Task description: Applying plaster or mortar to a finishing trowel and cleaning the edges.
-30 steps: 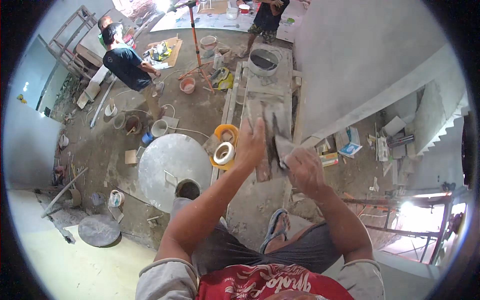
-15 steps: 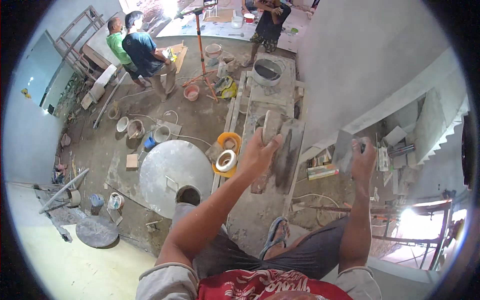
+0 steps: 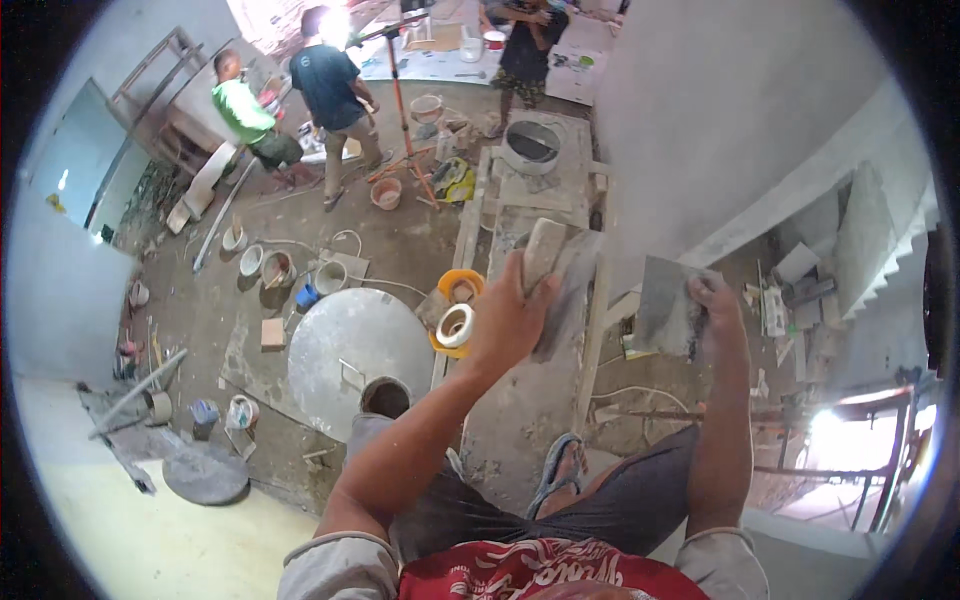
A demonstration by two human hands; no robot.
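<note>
My left hand grips the pale handle of a flat float or trowel with a darkened plate, held out over the dusty plank. To the right, my right hand holds a square grey scraper blade, raised apart from the float. A yellow tub with a white ring-shaped item sits just left of the float. Farther along the plank stands a round bucket with grey contents. My sandalled foot rests on the plank near me.
Two people stand at back left, another at back centre. An orange tripod, several buckets and a large metal disc are left of the plank. A wall and stair opening lie right.
My right hand has moved rightward from the float with the scraper, then tilted the blade left. My left hand has risen slightly. The two co-workers at back left have shifted position.
</note>
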